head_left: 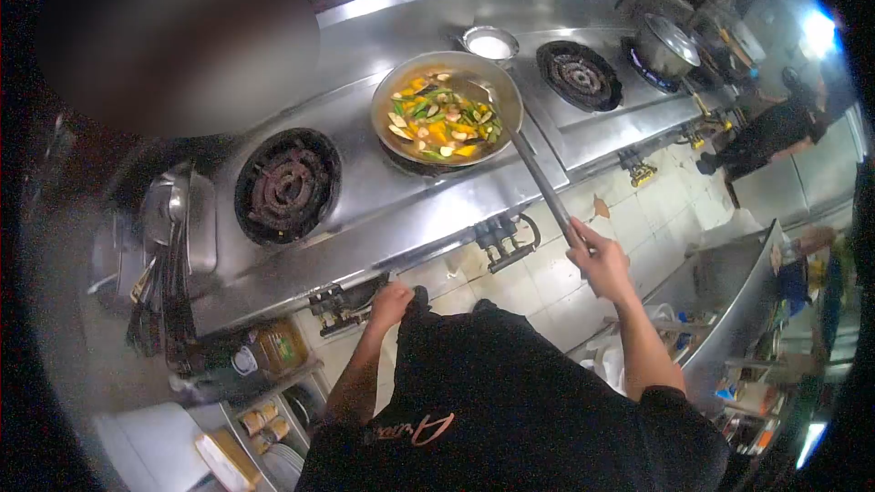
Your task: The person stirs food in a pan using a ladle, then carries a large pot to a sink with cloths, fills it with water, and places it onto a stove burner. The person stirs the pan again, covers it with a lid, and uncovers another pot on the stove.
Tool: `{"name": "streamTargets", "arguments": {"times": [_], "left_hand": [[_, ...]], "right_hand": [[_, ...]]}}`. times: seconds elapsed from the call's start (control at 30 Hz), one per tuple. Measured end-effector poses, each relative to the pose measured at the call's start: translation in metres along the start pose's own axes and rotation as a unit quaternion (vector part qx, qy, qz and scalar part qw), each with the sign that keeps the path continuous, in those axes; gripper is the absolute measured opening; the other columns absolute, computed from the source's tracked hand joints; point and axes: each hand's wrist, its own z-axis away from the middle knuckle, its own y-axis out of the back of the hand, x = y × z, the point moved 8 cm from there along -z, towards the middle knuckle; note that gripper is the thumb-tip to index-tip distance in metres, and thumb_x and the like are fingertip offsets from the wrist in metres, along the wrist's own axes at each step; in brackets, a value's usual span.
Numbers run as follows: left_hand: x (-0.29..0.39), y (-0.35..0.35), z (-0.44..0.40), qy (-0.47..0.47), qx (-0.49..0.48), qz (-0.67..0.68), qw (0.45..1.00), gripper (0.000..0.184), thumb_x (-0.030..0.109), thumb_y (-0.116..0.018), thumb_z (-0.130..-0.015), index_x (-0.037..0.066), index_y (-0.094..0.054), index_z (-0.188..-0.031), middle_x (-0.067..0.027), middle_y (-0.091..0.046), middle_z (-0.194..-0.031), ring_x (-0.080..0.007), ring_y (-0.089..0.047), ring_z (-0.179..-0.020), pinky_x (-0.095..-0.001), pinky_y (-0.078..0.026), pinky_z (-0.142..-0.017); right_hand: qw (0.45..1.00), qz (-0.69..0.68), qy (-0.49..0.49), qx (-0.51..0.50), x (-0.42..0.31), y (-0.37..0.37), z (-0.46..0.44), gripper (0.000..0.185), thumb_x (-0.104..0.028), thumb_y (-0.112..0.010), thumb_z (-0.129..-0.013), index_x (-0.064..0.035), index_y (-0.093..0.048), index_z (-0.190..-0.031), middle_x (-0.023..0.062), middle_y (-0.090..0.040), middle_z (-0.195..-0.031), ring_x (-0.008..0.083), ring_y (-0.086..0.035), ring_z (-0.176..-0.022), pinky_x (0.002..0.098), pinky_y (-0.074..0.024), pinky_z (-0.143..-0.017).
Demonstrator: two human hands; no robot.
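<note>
My right hand (602, 260) is closed round the long steel handle of a cooking ladle (538, 169). The ladle's head reaches into a wide metal pan (515, 128) and is partly covered by food. Chunks of orange squash, green beans, eggplant slices and pale pieces lie in a brownish broth (436, 118) in the pan. The pan sits on a stove burner. My left hand (392, 303) hangs low by the stove's front edge, fingers curled, beside a gas valve (333, 310). Whether it grips anything is hidden.
Bare burners stand left (288, 186) and right (580, 76) of the pan. Behind it is a small bowl of white contents (489, 43). A lidded pot (667, 44) sits over a blue flame. Several utensils (164, 282) hang at left. Another person (770, 132) stands at far right.
</note>
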Motion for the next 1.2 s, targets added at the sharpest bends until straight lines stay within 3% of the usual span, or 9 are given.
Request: {"name": "streamTargets", "arguments": {"times": [0.07, 0.17, 0.27, 0.43, 0.5, 0.63, 0.77, 1.03, 1.2], "left_hand": [[-0.026, -0.021, 0.035, 0.186, -0.082, 0.026, 0.979, 0.02, 0.023, -0.046, -0.084, 0.009, -0.06, -0.086, -0.0106, -0.059, -0.086, -0.0295, -0.055, -0.086, -0.0407, -0.045, -0.074], [-0.013, -0.037, 0.091, 0.139, -0.111, -0.161, 0.971, 0.018, 0.022, -0.047, -0.082, 0.01, -0.06, -0.082, -0.0111, -0.059, -0.081, -0.0299, -0.056, -0.082, -0.0422, -0.045, -0.072], [-0.116, -0.144, 0.205, 0.344, -0.118, 0.119, 0.924, 0.012, 0.021, -0.052, -0.076, 0.012, -0.059, -0.08, -0.011, -0.059, -0.072, -0.0292, -0.058, -0.074, -0.0417, -0.046, -0.069], [-0.043, -0.107, 0.218, 0.267, -0.256, -0.099, 0.924, 0.01, 0.015, -0.054, -0.069, 0.013, -0.059, -0.077, -0.0077, -0.059, -0.068, -0.0264, -0.059, -0.065, -0.0389, -0.048, -0.064], [-0.06, -0.122, 0.241, 0.32, -0.211, -0.047, 0.922, 0.009, 0.014, -0.053, -0.069, 0.012, -0.06, -0.076, -0.0079, -0.059, -0.068, -0.0261, -0.059, -0.063, -0.039, -0.048, -0.063], [-0.038, -0.11, 0.233, 0.337, -0.202, -0.066, 0.917, 0.011, 0.016, -0.053, -0.072, 0.01, -0.061, -0.076, -0.0096, -0.059, -0.071, -0.0268, -0.059, -0.063, -0.0398, -0.049, -0.062], [-0.053, -0.124, 0.235, 0.316, -0.063, -0.069, 0.944, 0.017, 0.022, -0.053, -0.075, 0.01, -0.064, -0.079, -0.0128, -0.06, -0.074, -0.0291, -0.059, -0.068, -0.0405, -0.049, -0.064], [-0.015, -0.079, 0.242, 0.363, -0.066, -0.161, 0.915, 0.022, 0.022, -0.048, -0.078, 0.01, -0.063, -0.089, -0.0148, -0.061, -0.087, -0.0308, -0.057, -0.088, -0.0422, -0.048, -0.073], [-0.019, -0.086, 0.311, 0.444, -0.077, -0.121, 0.885, 0.023, 0.025, -0.047, -0.079, 0.01, -0.063, -0.087, -0.0155, -0.061, -0.086, -0.0311, -0.059, -0.087, -0.0415, -0.049, -0.072]], "right_hand": [[0.999, -0.032, -0.001, -0.018, 0.027, -0.01, 0.008, 0.05, -0.01, -0.06, -0.076, -0.0029, -0.047, -0.124, 0.0168, -0.064, -0.081, 0.0118, -0.053, -0.052, 0.0293, -0.0462, -0.053], [0.99, -0.097, -0.054, -0.086, 0.043, -0.023, 0.002, 0.051, -0.01, -0.06, -0.076, -0.0032, -0.046, -0.124, 0.013, -0.062, -0.077, 0.0103, -0.051, -0.051, 0.0278, -0.0448, -0.05], [0.978, -0.148, -0.064, -0.135, 0.044, -0.023, -0.014, 0.053, -0.008, -0.059, -0.076, -0.0055, -0.045, -0.126, 0.005, -0.057, -0.072, 0.0082, -0.048, -0.05, 0.0237, -0.0418, -0.047], [0.987, -0.063, 0.145, 0.001, 0.056, -0.033, -0.045, 0.05, -0.011, -0.059, -0.075, -0.0037, -0.047, -0.123, 0.0117, -0.056, -0.08, 0.0163, -0.053, -0.063, 0.0278, -0.0437, -0.058], [0.993, -0.071, 0.028, -0.086, 0.065, -0.045, -0.051, 0.049, -0.01, -0.06, -0.073, -0.0004, -0.048, -0.12, 0.0235, -0.058, -0.102, 0.0285, -0.061, -0.093, 0.032, -0.0459, -0.078], [0.987, -0.114, 0.063, -0.096, 0.067, -0.03, -0.048, 0.052, -0.012, -0.058, -0.075, -0.0045, -0.046, -0.125, 0.0089, -0.06, -0.075, 0.0107, -0.055, -0.058, 0.0283, -0.0451, -0.053], [0.975, 0.011, 0.221, 0.021, 0.047, -0.042, -0.065, 0.042, -0.009, -0.056, -0.076, -0.0023, -0.05, -0.117, 0.0235, -0.058, -0.1, 0.036, -0.059, -0.089, 0.0396, -0.0469, -0.075], [0.987, 0.095, 0.108, -0.067, 0.041, -0.059, -0.095, 0.056, -0.015, -0.062, -0.074, -0.0073, -0.043, -0.125, 0.024, -0.058, -0.099, 0.038, -0.057, -0.09, 0.0417, -0.0453, -0.078], [0.938, 0.075, 0.315, 0.122, -0.011, -0.056, -0.071, 0.055, -0.01, -0.061, -0.076, -0.0078, -0.04, -0.127, 0.0204, -0.047, -0.12, 0.0326, -0.047, -0.108, 0.035, -0.0411, -0.087]]}}
